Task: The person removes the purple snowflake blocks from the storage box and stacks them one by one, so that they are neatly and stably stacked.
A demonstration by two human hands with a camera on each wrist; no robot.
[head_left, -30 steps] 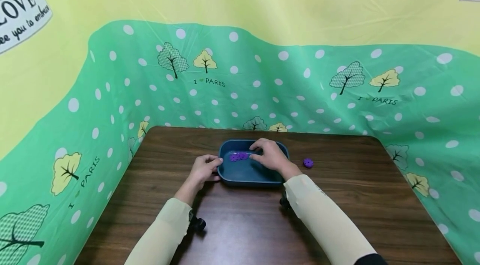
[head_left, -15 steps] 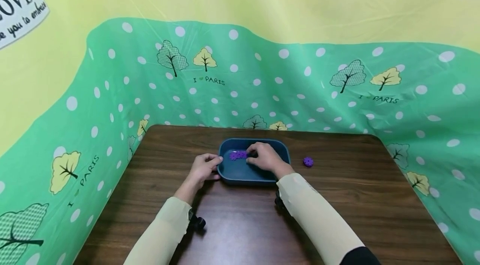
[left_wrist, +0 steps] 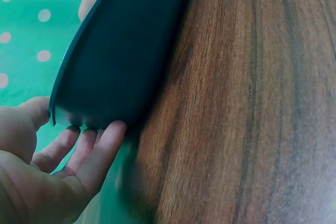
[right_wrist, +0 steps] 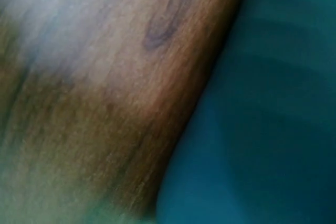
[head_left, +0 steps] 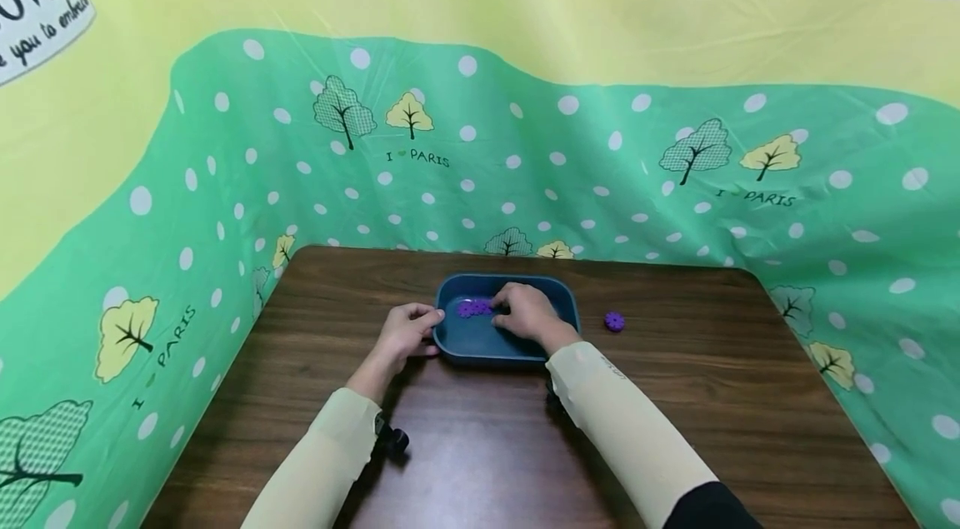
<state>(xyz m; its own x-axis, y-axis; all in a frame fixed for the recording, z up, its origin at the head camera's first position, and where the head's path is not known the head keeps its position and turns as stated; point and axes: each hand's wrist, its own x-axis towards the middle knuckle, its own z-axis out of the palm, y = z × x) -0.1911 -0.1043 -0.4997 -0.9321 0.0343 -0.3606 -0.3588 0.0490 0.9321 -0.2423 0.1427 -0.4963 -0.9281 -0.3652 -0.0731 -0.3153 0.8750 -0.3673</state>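
A dark blue rectangular tray [head_left: 487, 344] stands on the table. At its left end, my left hand [head_left: 405, 331] grips it; in the left wrist view, that hand's thumb is at the rim and its fingertips touch the outer wall. Several purple flower-shaped pieces [head_left: 474, 308] lie in a row inside the tray. My right hand [head_left: 527, 311] reaches in over the right side, its bent fingers at the row's right end. Whether they pinch a piece is hidden. The right wrist view shows the tray [right_wrist: 273, 129] but not the hand.
One more purple flower-shaped piece [head_left: 614, 321] lies on the brown wooden table [head_left: 697, 362], right of the tray. A green and yellow printed cloth [head_left: 480, 137] hangs behind the table and along its sides.
My right hand has moved left and slightly down inside the tray to the purple row, and its fingers have come closer together. My left hand keeps its hold on the tray.
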